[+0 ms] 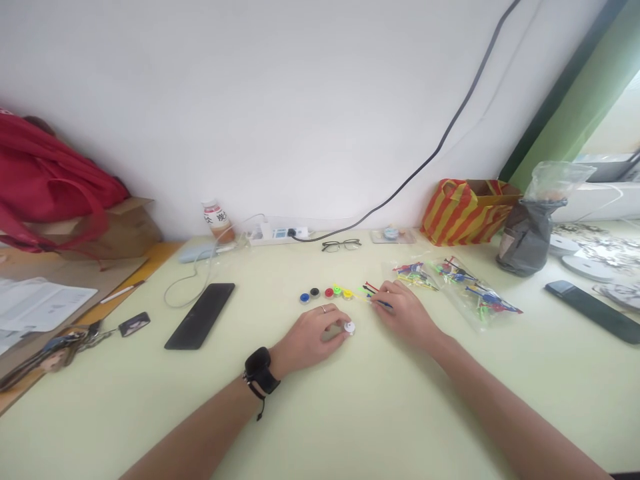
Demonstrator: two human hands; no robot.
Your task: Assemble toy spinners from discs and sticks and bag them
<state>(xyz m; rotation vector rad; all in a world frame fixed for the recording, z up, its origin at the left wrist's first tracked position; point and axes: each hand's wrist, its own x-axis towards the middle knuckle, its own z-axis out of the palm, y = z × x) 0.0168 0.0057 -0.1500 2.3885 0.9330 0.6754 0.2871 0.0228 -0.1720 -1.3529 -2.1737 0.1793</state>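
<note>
Between the thumb and index finger of my left hand (pixel 313 337) is a small white round knob (pixel 349 328), at the table top. My right hand (pixel 403 312) is closed at the fingertips on a thin blue plastic pointer (pixel 384 303). Beside those fingers lie a black pointer (pixel 370 288) and a pale yellow one (pixel 359 294), partly hidden by the hand. In a loose row behind my hands are small round knobs: blue (pixel 305 298), black (pixel 315 292), red (pixel 329 292), green (pixel 337 291) and yellow (pixel 347 294).
Clear bags of coloured pointers (pixel 483 297) lie right of my right hand. A dark phone (pixel 200 317) is on the left, glasses (pixel 341 245) and a power strip (pixel 280 233) by the wall. A striped bag (pixel 463 213), grey bag (pixel 525 237) and dark slim case (pixel 593 310) stand or lie right.
</note>
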